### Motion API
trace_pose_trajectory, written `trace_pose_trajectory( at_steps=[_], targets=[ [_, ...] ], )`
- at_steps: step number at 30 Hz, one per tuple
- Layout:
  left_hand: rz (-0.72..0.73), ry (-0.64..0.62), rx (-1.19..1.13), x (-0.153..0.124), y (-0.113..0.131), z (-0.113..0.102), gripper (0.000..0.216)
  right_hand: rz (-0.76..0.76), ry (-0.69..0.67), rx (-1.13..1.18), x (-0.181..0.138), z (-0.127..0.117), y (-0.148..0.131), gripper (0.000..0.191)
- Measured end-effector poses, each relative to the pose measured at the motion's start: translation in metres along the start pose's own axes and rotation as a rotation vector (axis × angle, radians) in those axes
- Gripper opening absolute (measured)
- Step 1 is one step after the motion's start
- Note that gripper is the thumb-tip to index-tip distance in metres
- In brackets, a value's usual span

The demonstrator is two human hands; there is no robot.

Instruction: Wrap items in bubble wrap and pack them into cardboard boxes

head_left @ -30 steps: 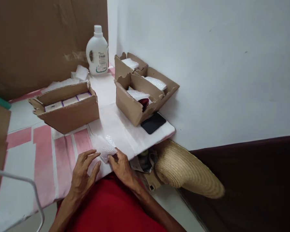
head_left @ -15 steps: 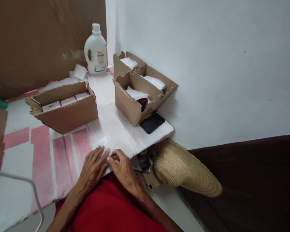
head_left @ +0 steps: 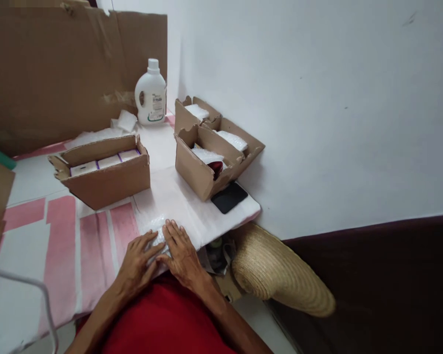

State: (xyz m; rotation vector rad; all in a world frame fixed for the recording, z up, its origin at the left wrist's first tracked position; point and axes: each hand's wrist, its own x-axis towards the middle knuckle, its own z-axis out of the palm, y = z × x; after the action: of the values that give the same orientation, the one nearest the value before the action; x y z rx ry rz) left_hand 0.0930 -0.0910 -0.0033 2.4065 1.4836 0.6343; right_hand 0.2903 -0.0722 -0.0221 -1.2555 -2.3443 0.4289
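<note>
Bubble wrap piece [head_left: 155, 229]: flat on the desk [head_left: 96, 236], pressed under both hands. Left hand [head_left: 138, 261] and right hand [head_left: 180, 251]: fingers spread flat, gripping nothing. Beyond them: cardboard box [head_left: 103, 172] of white packs, black phone [head_left: 229, 197].

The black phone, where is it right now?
The black phone lies flat on the white sheet near the table's right edge, just in front of the nearest open cardboard box and above the straw hat.
</note>
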Motion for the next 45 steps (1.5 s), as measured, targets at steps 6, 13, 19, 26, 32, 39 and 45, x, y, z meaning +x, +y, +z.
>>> trace_pose_trajectory(
  at_steps=[6,13,19,26,32,39,45],
  targets=[
    [-0.389,0.042,-0.011,0.046,-0.01,-0.016,0.036,-0.042,0.024,-0.05,-0.002,0.002,0.005,0.077],
    [-0.54,-0.121,-0.188,0.065,-0.001,-0.009,0.009,-0.043,0.098,0.064,-0.008,-0.006,0.005,0.062],
    [-0.411,-0.053,-0.495,0.068,0.002,-0.041,0.023,0.276,0.304,0.462,0.001,-0.016,0.007,0.056],
    [-0.4,0.24,-0.813,0.084,-0.001,-0.121,0.032,0.279,0.135,1.196,0.101,-0.079,-0.021,0.036],
    [-0.51,0.717,-0.541,0.099,-0.027,-0.197,0.042,0.055,0.225,1.01,0.242,-0.129,-0.056,0.026],
    [-0.292,0.537,-0.123,0.118,-0.08,-0.208,0.039,0.044,-0.295,0.272,0.327,-0.107,-0.055,0.018],
    [-0.324,0.124,0.033,0.143,-0.104,-0.192,0.044,0.125,-0.273,0.062,0.33,-0.107,-0.057,0.021]
  ],
)
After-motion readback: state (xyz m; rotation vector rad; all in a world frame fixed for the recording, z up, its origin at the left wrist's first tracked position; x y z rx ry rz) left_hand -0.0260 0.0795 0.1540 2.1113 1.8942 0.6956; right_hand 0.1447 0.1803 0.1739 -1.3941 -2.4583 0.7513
